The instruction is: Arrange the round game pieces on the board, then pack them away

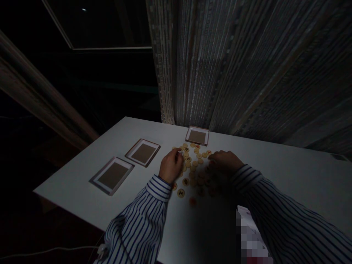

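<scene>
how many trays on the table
3: the far tray by the curtain, then the middle tray and near tray, both left of the left hand.

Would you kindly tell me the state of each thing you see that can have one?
left hand: fingers curled, grip unclear
right hand: fingers bent, grip unclear
discs: loose, spread out, some marked side up
near tray: open, flat
middle tray: open, flat
far tray: open, flat
sleeves: down to the wrists
curtain: hanging in folds
</scene>
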`<state>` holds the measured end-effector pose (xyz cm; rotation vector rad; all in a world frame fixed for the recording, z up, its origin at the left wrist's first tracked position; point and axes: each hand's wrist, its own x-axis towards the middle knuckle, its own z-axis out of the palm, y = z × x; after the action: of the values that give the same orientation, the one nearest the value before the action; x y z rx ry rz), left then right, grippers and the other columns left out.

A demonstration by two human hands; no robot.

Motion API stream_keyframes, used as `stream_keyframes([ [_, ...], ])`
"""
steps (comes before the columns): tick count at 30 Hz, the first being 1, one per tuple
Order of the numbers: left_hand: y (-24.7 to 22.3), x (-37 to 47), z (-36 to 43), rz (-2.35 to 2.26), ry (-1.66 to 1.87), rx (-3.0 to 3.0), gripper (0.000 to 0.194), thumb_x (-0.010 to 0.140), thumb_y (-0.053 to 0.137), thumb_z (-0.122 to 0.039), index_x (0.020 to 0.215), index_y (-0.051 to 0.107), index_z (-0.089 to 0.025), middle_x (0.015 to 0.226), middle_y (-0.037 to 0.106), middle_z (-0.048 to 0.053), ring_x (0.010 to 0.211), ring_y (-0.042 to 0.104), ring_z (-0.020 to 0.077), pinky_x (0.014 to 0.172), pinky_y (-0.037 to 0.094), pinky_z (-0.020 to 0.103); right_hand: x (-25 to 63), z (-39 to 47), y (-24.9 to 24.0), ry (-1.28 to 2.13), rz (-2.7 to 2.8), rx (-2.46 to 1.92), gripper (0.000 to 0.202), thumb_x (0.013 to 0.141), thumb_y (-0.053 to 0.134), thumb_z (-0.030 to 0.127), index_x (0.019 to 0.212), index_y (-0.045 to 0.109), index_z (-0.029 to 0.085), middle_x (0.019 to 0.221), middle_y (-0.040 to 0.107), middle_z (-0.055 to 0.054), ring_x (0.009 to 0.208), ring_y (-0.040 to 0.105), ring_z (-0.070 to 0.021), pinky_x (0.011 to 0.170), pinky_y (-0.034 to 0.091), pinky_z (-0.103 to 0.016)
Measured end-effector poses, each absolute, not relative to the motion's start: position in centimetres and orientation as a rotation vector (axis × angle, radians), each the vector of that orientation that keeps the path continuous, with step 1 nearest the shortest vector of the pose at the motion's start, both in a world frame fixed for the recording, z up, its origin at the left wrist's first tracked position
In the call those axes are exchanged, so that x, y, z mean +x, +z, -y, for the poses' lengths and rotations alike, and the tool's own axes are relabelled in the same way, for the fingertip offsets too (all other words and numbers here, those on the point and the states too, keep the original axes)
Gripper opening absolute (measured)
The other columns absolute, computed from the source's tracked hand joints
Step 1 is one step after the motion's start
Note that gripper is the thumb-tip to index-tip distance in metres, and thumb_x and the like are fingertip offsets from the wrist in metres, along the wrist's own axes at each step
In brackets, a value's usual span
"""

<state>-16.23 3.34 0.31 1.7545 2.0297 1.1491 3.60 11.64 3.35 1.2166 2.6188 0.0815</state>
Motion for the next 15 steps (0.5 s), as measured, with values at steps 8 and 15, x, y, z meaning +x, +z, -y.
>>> stream_keyframes([
  [8, 0.2, -15.9, -3.3, -2.02, 1.144, 1.777, 0.027, 0.084, 0.042, -0.021, 0.105, 0.058, -0.015, 0.09, 0.067, 0.009, 0.083, 0.062, 0.0183, 0.078, 0.048, 0.032, 1.1, -10.9, 3.4, 0.096, -2.704, 1.112, 0.032, 0.082, 0.043, 0.031, 0.108, 0.061, 0.023, 0.105, 0.065, -0.01, 0.096, 0.059, -0.0252, 0.075, 0.043, -0.039],
  [15, -0.1, -15.9, -3.3, -2.012, 1.139, 1.812, 0.026, 0.084, 0.043, -0.019, 0.104, 0.058, -0.014, 0.097, 0.067, 0.01, 0.088, 0.062, 0.0194, 0.082, 0.047, 0.033, -0.1, -10.8, 3.2, 0.079, -2.655, 1.121, 0.033, 0.08, 0.044, 0.029, 0.108, 0.06, 0.025, 0.104, 0.065, -0.01, 0.094, 0.061, -0.025, 0.071, 0.044, -0.037],
])
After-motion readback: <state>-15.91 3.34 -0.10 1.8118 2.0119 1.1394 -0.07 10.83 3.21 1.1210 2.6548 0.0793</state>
